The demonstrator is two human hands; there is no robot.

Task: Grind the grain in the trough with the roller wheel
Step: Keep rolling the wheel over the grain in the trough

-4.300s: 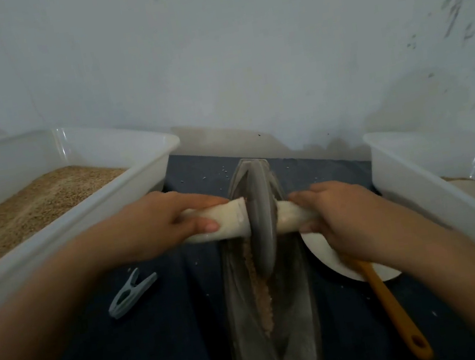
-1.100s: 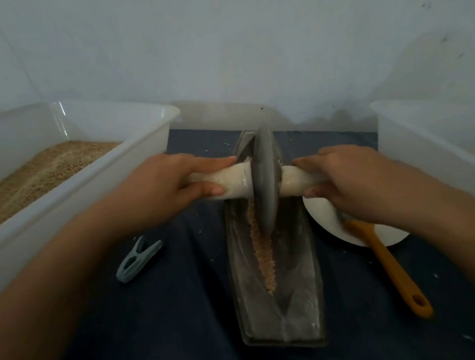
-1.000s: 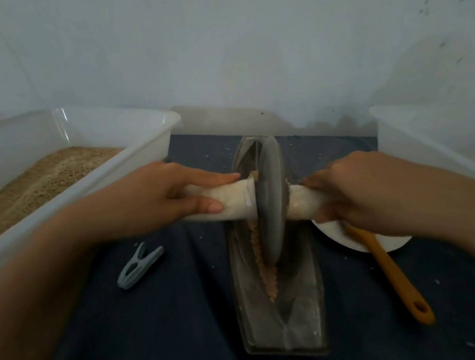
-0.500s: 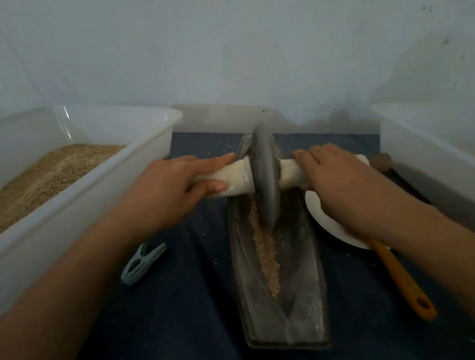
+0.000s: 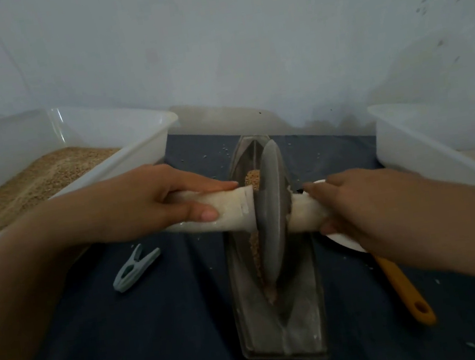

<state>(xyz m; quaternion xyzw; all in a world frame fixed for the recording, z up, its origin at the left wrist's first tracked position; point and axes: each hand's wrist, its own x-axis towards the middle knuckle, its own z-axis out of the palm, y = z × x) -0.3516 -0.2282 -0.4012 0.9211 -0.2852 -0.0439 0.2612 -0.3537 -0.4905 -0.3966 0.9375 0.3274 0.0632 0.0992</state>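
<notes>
A: Where's the tan grain (image 5: 256, 251)?

B: In the groove of the long grey metal trough (image 5: 279, 303), under the grey disc-shaped roller wheel (image 5: 273, 214).

A: And the grip?

B: The left hand (image 5: 153, 204) and right hand (image 5: 357, 208) each wrap a pale axle handle (image 5: 228, 212). I'd press evenly and keep the disc upright, centred in the groove.

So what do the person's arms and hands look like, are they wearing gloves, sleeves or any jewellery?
No gloves: the left hand and the right hand are both bare. Both forearms are bare too, as far as the picture's edges, with no sleeve or cuff in view. No ring, watch or bracelet shows on either hand or wrist. One short, unpainted thumbnail shows on the left hand.
</notes>
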